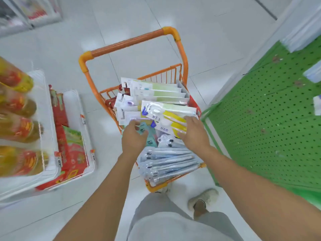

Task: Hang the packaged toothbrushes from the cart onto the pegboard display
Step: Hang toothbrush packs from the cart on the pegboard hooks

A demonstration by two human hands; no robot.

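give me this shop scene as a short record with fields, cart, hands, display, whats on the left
cart: orange wire cart, basket full of packaged toothbrushes
top pack: yellow and white toothbrush pack lying across the pile
near packs: grey-blue toothbrush packs at the basket's near end
left hand: left hand reaching into the pile, fingers curled, grip unclear
right hand: right hand resting on the yellow and white pack
display: green pegboard to the right of the cart, mostly bare
left side: white shelf with bottles and red packets

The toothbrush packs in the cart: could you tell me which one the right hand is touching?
The yellow-and-white pack, lying atop the pile under the right hand.
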